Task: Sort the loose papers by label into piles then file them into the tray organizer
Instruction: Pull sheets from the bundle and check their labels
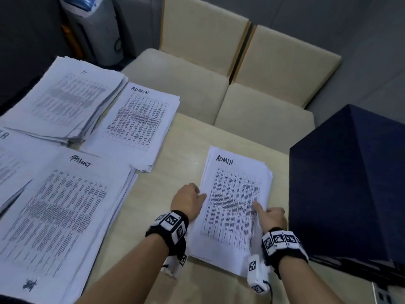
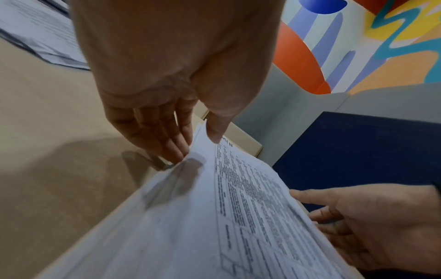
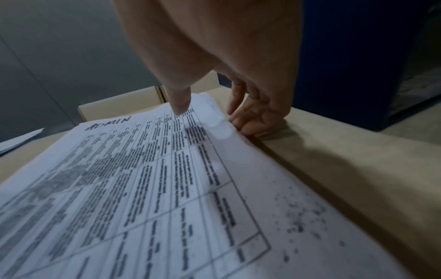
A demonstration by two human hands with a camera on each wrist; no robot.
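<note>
Broadly, table [image 1: 179, 150] serves as the sorting surface; piles spread across its left half, one stack pulled out alone in front of the person

Dark blue box [image 1: 346, 183] stands at right, just beside the working stack. Probably the tray organizer, though its openings are not visible from the head view, so cannot confirm

Sorted piles kept apart, presumably so labels stay readable: thick pile far left [image 1: 65, 102] with a small mark on top (illegible), second ADMIN pile [image 1: 140, 119] next to it, nearer pile with a scrawled label [image 1: 65, 205] overlapping sheets at the left edge

ADMIN stack [image 1: 234, 202] lies flat on the table, slightly fanned at its right edge. Sits closest to the blue box, which suggests it is the one being readied for filing

Left hand [image 1: 189, 201] grips the stack's left long edge: thumb on top of the sheet, fingers [image 2: 167, 139] slid along and under the side. Right hand [image 1: 272, 216] mirrors it on the right edge: thumb [image 3: 179, 102] pressed on the top page, other fingers curled under the paper's edge against the table

Both hands clamped on the same stack from opposite sides; reads as squaring loose edges and getting purchase underneath for a lift. Stack not yet clear of the table at its far end

Risk: fanned right-hand sheets could slip out if lifted before they are squared
</note>
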